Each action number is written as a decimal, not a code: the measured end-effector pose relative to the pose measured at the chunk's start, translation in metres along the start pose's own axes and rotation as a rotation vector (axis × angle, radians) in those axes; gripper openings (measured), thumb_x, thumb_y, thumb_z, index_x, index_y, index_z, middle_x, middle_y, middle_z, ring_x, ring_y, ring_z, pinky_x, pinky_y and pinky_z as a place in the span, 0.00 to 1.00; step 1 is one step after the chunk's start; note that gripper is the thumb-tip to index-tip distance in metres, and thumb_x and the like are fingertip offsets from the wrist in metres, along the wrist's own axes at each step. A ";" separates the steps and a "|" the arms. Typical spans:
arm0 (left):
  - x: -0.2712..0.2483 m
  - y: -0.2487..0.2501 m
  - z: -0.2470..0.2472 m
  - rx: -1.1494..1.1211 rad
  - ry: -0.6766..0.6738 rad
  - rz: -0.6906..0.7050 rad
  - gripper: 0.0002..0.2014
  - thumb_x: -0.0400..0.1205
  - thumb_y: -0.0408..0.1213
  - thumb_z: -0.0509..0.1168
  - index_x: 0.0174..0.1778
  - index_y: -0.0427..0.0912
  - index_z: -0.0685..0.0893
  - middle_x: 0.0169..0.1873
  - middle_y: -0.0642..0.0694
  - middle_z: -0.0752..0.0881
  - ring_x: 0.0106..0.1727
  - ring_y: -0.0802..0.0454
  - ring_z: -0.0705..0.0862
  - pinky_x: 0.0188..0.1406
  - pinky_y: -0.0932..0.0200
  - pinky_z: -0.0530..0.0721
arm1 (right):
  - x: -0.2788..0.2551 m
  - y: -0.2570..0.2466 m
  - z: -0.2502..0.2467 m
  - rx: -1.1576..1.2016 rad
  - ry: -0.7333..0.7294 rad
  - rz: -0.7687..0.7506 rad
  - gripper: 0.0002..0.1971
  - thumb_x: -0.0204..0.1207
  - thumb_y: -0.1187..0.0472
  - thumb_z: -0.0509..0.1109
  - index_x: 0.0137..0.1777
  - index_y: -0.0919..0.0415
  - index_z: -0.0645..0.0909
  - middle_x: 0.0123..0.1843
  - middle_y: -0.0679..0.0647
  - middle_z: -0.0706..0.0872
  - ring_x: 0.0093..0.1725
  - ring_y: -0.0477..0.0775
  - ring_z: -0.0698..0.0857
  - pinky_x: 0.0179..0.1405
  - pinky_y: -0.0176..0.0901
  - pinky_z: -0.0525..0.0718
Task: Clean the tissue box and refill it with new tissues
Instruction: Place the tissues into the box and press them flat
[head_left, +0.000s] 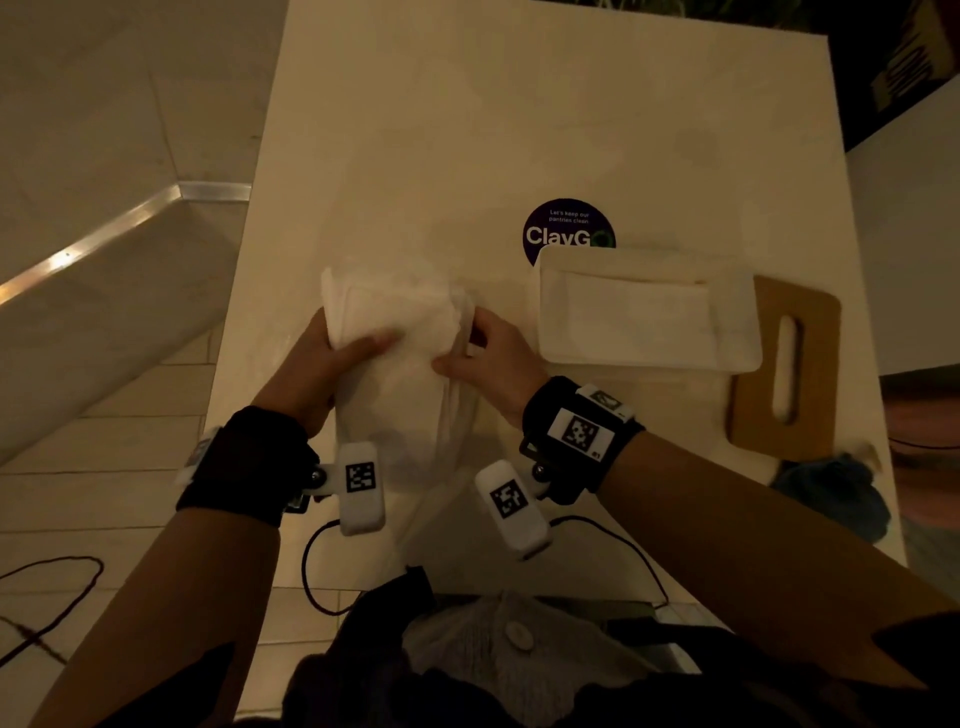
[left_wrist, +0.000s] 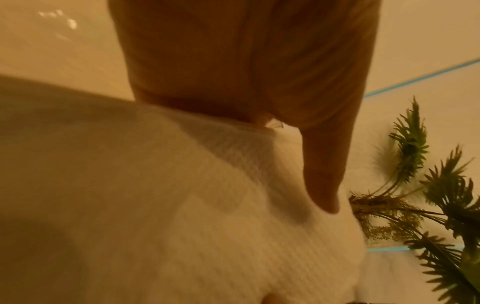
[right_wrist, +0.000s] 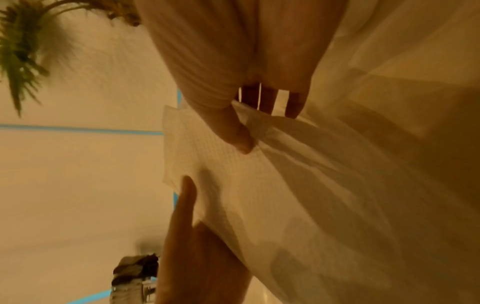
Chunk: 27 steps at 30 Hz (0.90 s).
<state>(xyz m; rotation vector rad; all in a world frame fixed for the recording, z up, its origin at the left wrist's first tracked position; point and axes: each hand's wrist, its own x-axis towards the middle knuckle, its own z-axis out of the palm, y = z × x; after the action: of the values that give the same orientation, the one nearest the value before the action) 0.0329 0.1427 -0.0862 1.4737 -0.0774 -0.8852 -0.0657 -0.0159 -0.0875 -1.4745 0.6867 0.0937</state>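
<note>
A stack of white tissues (head_left: 395, 322) sits partly inside a clear plastic wrapper (head_left: 415, 426), held over the white table (head_left: 415, 130). My left hand (head_left: 353, 343) grips the stack's left side, thumb (left_wrist: 322, 174) lying on top of the ribbed tissues (left_wrist: 233, 236). My right hand (head_left: 467, 343) pinches the wrapper's edge (right_wrist: 363, 185) at the stack's right side, with its thumb (right_wrist: 233, 131) pressing down. The white tissue box (head_left: 550, 312) stands open to the right of both hands. Its wooden lid (head_left: 810, 364) with a slot lies partly beneath it.
A round dark sticker (head_left: 569, 223) is on the table behind the box. A blue cloth (head_left: 831, 493) lies at the table's near right corner. Green plant fronds (left_wrist: 428, 205) stand beyond the table's far end. Black cables hang near the front edge.
</note>
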 end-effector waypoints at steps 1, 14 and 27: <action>0.000 0.003 0.002 -0.007 0.022 -0.004 0.20 0.69 0.43 0.75 0.58 0.51 0.83 0.53 0.47 0.90 0.54 0.50 0.89 0.46 0.56 0.88 | -0.002 -0.001 0.001 0.001 -0.021 -0.017 0.25 0.68 0.72 0.75 0.66 0.65 0.75 0.66 0.63 0.82 0.62 0.54 0.80 0.68 0.55 0.79; -0.006 0.014 0.006 -0.041 0.029 0.015 0.22 0.67 0.51 0.73 0.56 0.50 0.83 0.46 0.51 0.92 0.51 0.53 0.90 0.41 0.59 0.88 | -0.003 -0.004 0.013 0.335 -0.165 0.158 0.45 0.58 0.60 0.85 0.75 0.57 0.67 0.69 0.64 0.80 0.66 0.64 0.82 0.66 0.66 0.81; -0.026 0.008 0.009 0.553 0.153 0.112 0.33 0.63 0.66 0.62 0.60 0.51 0.75 0.46 0.59 0.80 0.46 0.65 0.78 0.43 0.63 0.74 | -0.012 -0.023 0.024 0.582 0.014 0.158 0.21 0.70 0.64 0.76 0.64 0.62 0.80 0.61 0.65 0.87 0.59 0.66 0.86 0.62 0.69 0.83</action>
<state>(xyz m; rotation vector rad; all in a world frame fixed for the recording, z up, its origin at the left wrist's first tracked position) 0.0143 0.1486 -0.0658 2.0253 -0.3071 -0.6834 -0.0556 0.0074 -0.0631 -0.8638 0.7633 0.0021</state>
